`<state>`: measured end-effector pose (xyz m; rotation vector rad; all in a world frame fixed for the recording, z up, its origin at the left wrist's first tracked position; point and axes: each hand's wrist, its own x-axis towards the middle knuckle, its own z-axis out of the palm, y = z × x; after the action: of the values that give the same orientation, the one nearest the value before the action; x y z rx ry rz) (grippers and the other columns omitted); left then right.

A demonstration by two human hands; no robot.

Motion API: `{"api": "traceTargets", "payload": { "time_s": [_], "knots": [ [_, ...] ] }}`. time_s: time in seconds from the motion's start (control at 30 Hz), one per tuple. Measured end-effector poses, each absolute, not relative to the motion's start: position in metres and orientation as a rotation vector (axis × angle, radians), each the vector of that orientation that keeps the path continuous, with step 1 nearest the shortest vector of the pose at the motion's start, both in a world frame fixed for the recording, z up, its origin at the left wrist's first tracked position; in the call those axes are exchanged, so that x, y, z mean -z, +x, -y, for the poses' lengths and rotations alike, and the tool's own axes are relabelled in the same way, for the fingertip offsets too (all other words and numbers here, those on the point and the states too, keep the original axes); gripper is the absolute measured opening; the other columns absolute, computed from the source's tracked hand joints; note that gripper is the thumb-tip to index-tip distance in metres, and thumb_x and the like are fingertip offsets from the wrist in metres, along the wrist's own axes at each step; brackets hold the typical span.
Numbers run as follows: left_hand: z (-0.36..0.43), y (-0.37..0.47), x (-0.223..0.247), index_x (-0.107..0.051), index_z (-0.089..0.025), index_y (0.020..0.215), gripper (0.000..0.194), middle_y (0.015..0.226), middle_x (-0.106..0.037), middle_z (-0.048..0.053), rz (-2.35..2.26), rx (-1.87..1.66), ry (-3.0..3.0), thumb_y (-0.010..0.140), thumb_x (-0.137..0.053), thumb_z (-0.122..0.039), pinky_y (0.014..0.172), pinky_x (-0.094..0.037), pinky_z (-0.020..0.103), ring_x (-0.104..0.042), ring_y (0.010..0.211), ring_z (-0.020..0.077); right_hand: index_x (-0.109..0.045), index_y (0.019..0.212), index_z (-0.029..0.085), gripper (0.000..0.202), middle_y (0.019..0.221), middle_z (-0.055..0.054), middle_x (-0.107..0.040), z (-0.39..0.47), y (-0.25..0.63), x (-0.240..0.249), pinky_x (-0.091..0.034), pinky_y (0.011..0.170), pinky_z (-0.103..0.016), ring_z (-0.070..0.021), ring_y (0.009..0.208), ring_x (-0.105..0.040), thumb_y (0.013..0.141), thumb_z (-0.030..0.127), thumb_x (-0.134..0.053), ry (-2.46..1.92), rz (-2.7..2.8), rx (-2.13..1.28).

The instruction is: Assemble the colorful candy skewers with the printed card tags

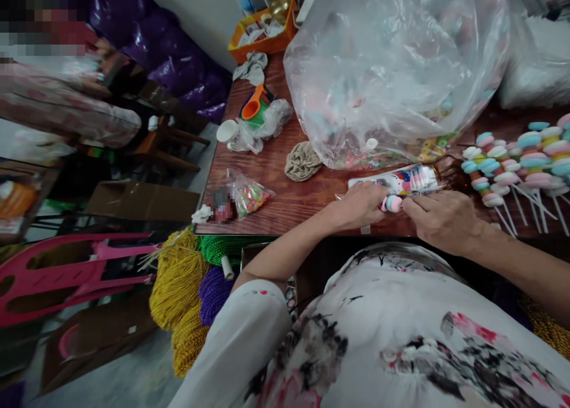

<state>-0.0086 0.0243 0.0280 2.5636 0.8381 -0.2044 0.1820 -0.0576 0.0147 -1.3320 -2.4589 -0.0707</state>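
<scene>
My left hand (367, 205) is closed around one end of a short pink-and-white candy skewer (393, 204) near the table's front edge. From the other side, my right hand (445, 218) pinches its right end; whatever lies inside the fingers is hidden. Just behind both hands lies a clear plastic packet with blue and red print (403, 179). Brown strands (452, 171), perhaps ties, stick out at its right end. Several pastel marshmallow-like candy skewers (532, 152) on white sticks are piled to the right of my right hand.
A large clear bag (378, 69) of pastel pieces covers the table's back. Left on the dark red table (267, 212) are a brown coiled bundle (303, 161), a small bag of colourful bits (252, 197) and a white cup (227, 132). Bead strings (178, 283) hang beside it; another person sits left.
</scene>
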Motion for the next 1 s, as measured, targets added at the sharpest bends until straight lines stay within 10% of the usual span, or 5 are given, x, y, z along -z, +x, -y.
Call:
{"api": "traceTargets", "payload": {
  "time_s": [0.33,0.73,1.0],
  "knots": [
    [-0.016,-0.023,-0.016,-0.058,-0.011,0.107,0.023,0.098,-0.067,0.015,-1.162,0.269,2.853,0.088,-0.050,-0.022,0.080,-0.042,0.039,-0.064,0.094,0.0278,-0.049,0.060,0.018,0.038,0.054,0.002,-0.042,0.035,0.185,0.003,-0.027,0.056,-0.025,-0.0103,0.053,-0.038,0.088,0.042,-0.041,-1.436,1.963,-1.192],
    [-0.008,-0.015,-0.007,-0.065,-0.014,0.096,0.021,0.093,-0.069,0.014,-1.010,0.353,2.529,0.080,-0.054,-0.021,0.078,-0.047,0.038,-0.064,0.092,0.0282,-0.067,0.077,0.015,0.029,0.064,-0.008,-0.065,0.050,0.162,0.014,-0.018,0.058,-0.032,-0.0154,0.055,-0.046,0.087,0.020,-0.040,-1.611,2.498,-0.553],
    [0.001,-0.035,-0.016,-0.062,-0.018,0.106,0.026,0.117,-0.063,0.014,-0.930,-0.388,2.590,0.082,-0.062,-0.029,0.099,-0.043,0.044,-0.055,0.112,0.0255,-0.065,0.076,0.016,0.036,0.070,-0.005,-0.063,0.044,0.163,0.031,-0.029,0.060,-0.028,-0.0139,0.063,-0.050,0.094,0.037,-0.041,-1.503,1.995,-0.985]
  ]
}}
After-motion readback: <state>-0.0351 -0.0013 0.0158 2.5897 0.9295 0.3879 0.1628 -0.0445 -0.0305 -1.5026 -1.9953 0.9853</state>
